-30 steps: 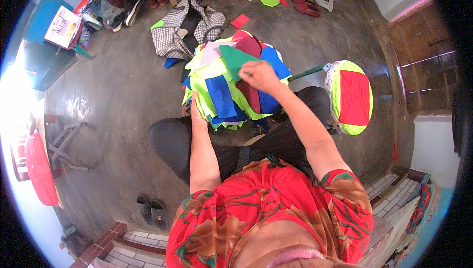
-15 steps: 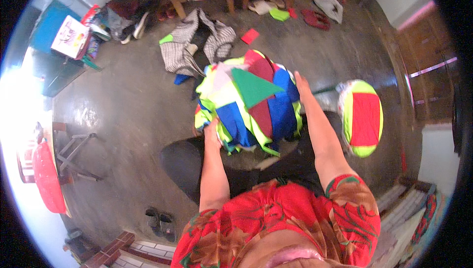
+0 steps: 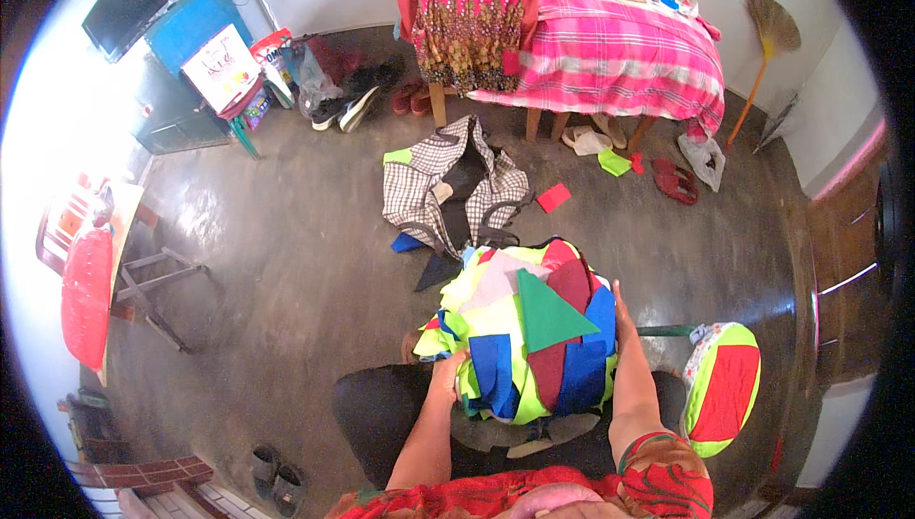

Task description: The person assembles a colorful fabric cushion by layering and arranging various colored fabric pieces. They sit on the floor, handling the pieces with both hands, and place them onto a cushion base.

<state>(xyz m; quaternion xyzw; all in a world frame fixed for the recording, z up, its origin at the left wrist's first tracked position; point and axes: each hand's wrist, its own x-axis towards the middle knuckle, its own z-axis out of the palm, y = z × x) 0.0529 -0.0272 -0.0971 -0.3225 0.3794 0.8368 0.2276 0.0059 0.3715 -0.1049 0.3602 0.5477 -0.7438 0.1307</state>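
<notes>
A big rounded bundle of cloth pieces [image 3: 496, 366], lime green, blue, maroon, white and pink, is held between my two hands over my lap. A green triangular cloth piece [image 3: 548, 314] lies on top of it. My left hand [image 3: 446, 374] grips the bundle's near left side, its fingers partly hidden by the cloth. Against the right side presses my right hand [image 3: 622, 317], its fingers running along the edge. Just beyond the bundle, a checked cloth bag [image 3: 410, 195] lies slumped with its mouth open on the floor.
A round lime-and-red padded piece [image 3: 729, 386] stands on edge at my right, beside a green bar [image 3: 667, 331]. Blue scraps [image 3: 408, 243] and a red scrap [image 3: 553, 198] lie near the bag. Shoes and a pink-draped table [image 3: 620, 52] stand at the back; a folding stand [image 3: 152, 281] is left.
The view has tilted up, showing more of the draped table and a broom. The bundle sits lower in the picture and slightly farther from the bag, still between both hands.
</notes>
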